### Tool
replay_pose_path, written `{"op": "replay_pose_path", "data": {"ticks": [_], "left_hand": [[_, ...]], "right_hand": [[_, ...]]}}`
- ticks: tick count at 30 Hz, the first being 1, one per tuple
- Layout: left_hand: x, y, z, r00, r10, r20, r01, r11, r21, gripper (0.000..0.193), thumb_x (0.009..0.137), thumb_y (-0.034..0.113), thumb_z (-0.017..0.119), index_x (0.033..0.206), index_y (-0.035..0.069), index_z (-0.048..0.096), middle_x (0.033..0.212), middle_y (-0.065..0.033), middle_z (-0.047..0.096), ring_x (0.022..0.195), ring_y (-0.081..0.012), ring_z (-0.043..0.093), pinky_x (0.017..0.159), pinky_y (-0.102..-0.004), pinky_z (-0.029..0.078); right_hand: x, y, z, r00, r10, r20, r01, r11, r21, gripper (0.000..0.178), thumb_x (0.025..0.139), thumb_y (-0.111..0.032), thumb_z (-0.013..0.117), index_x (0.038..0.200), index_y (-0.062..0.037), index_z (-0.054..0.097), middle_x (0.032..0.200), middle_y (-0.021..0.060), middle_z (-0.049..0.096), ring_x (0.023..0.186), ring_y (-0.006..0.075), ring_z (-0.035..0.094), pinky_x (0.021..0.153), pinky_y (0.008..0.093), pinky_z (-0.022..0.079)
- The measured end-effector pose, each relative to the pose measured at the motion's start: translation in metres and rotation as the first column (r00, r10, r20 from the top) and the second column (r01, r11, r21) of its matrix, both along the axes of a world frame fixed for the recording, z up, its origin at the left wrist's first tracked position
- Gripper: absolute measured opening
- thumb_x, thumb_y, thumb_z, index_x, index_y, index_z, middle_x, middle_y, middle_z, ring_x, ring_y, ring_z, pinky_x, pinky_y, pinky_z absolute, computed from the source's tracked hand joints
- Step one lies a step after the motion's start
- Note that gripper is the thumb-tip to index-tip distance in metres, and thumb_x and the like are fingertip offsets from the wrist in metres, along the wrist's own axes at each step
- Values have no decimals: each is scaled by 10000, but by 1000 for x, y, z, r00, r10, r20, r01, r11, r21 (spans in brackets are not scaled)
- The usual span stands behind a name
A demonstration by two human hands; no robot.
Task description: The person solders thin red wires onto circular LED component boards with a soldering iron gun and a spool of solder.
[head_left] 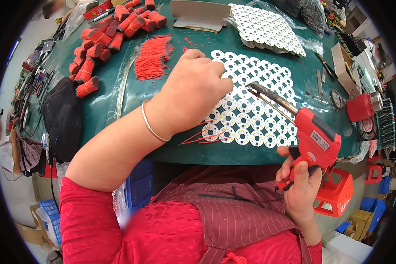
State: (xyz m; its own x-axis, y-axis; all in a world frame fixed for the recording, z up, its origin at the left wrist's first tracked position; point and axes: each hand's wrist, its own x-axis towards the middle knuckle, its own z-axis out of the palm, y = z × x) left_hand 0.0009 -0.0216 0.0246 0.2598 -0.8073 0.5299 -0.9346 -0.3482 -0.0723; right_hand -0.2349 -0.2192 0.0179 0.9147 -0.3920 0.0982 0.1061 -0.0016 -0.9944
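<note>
My right hand (300, 187) grips a red soldering gun (317, 137) by its handle, with a finger at the trigger. The gun's metal tip points left over a panel of round white LED boards (256, 136) lying on the green table. My left hand (197, 88) is closed above the panel's left side, knuckles up, near the tip. Its fingertips are hidden, so what they pinch does not show. Short red wires (204, 140) stick out from boards at the panel's lower left corner. Left of my hand lies a loose pile of cut red wires (153, 57).
Bundles of red wires (102, 37) are heaped at the back left, beside a black mesh backrest (62, 119). A stack of white board panels (266, 27) and an open cardboard box (198, 13) stand at the back. A red stool (336, 193) is at the right.
</note>
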Motion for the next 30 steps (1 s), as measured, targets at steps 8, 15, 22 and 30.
{"op": "replay_pose_path", "data": {"ticks": [8,15,22,30], "left_hand": [[1,-1,-14,996,3,-87,-6,999,-34,150,741,54,687,873,109,732,763,-56,581,788,-255,620,954,-437,490],[3,0,-14,994,36,-106,-37,999,-5,152,743,51,686,874,108,738,770,-53,580,799,-256,625,979,-448,487],[3,1,-13,993,22,-116,-23,1000,-10,153,744,50,679,873,105,740,800,-49,582,814,-250,623,1001,-460,466],[2,0,-13,991,10,-136,-13,1000,-20,133,754,45,671,865,88,731,805,-56,581,825,-253,622,1011,-464,459]], "right_hand": [[12,1,2,996,83,-42,-85,995,-51,410,1025,-342,590,1166,41,544,1133,241,664,680,113,598,581,281,550],[16,4,0,994,93,-59,-99,989,-105,627,1008,-415,603,1402,32,409,1265,235,609,702,106,582,595,274,558],[17,8,-1,996,77,-51,-82,989,-121,619,1007,-372,618,1423,29,395,1349,215,558,727,105,588,594,265,556],[14,7,-9,994,97,-55,-106,976,-188,428,1014,-293,624,1249,31,470,1192,158,567,696,103,540,572,290,546]]}}
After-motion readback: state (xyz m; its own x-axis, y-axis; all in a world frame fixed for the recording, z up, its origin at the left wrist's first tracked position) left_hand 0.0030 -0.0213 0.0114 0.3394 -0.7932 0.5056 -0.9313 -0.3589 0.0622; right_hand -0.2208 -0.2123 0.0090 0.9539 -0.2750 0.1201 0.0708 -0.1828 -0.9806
